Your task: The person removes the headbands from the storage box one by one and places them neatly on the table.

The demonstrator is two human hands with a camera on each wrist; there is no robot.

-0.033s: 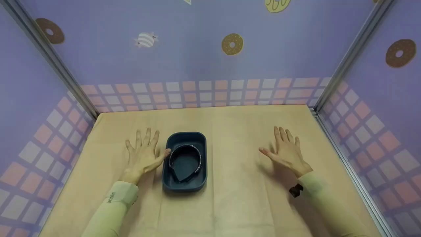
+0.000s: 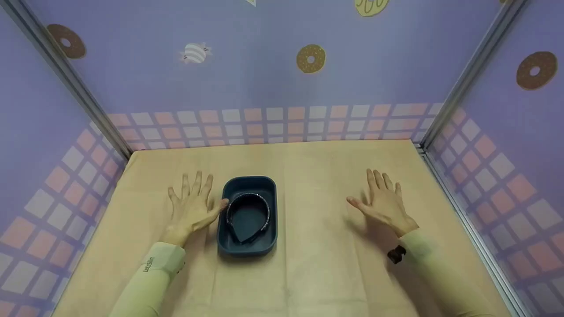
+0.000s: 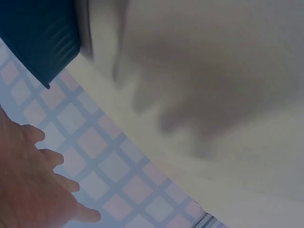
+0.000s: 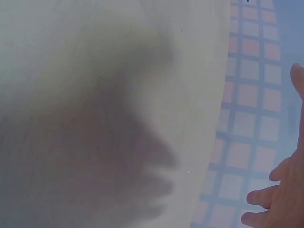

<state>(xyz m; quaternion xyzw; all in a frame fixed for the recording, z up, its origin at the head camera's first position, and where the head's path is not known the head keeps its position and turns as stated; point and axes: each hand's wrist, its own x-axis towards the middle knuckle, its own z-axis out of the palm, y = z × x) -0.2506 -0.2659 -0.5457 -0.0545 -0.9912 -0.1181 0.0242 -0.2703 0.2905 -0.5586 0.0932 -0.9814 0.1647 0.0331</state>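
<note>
In the head view, a black headband [image 2: 251, 196] with a speckled, glittery outer edge lies inside a dark blue rectangular tray [image 2: 248, 252], left of the table's middle. My left hand [image 2: 192, 211] hovers flat beside the tray with fingers spread, its thumb tip overlapping the tray's left rim in this view. Farther right, my right hand [image 2: 384, 203] is held over the table, palm down, thumb stretched out toward the middle, holding nothing. The left wrist view shows the tray's outer wall [image 3: 52, 38] and my left fingers extended. Straight right fingers [image 4: 263, 197] appear in the right wrist view.
A cream cloth [image 2: 321, 255] covers the table. Purple walls with donut prints and pink-and-white squares [image 2: 273, 125] close off the back and both sides, with metal posts [image 2: 462, 75] at the corners. A dark clip-like piece [image 2: 396, 254] sits at my right cuff.
</note>
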